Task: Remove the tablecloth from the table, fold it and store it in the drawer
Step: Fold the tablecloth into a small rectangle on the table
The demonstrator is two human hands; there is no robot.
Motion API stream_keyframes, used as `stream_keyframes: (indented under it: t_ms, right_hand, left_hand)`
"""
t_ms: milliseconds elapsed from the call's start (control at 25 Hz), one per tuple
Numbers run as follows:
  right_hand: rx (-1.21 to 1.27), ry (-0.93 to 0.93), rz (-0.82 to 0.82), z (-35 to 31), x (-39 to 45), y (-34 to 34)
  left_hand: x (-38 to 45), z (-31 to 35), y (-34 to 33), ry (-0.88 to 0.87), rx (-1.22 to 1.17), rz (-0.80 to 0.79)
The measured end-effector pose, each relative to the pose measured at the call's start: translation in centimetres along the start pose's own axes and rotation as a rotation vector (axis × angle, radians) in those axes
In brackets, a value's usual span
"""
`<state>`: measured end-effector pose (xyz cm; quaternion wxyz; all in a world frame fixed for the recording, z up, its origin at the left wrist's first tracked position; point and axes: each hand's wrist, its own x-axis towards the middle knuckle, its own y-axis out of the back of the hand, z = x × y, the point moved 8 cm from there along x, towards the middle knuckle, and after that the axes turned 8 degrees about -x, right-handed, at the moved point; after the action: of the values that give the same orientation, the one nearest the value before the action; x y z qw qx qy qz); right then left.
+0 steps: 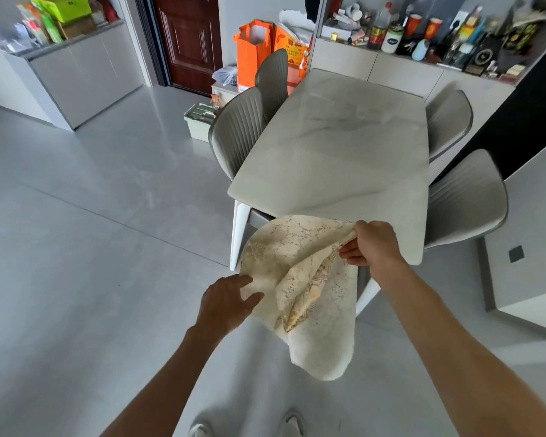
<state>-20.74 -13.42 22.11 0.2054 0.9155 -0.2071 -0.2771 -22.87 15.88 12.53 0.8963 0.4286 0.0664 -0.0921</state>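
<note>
My right hand (pixel 371 244) pinches the tablecloth (pixel 306 288); my left hand (pixel 226 299) pinches its edge. Uneven layers risk a crooked fold.

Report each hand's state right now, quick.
Left hand: fingers pinch the lower left edge of the tablecloth.
Right hand: fingers curled round the cloth's upper edge, holding it up.
</note>
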Motion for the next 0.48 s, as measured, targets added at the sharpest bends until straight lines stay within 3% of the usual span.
stream_keyframes:
  t_ms: [240, 480]
  right_hand:
    - [0.102, -0.004, -0.002, -1.3, -0.1, 1.7]
    - [0.177, 0.037, -0.011, -3.3, -0.6, 1.3]
  left_hand:
    - [-0.5, 0.6, -3.0, 0.009, -0.192, -0.092]
    - [0.9, -0.8, -2.9, 0.114, -0.245, 0.097]
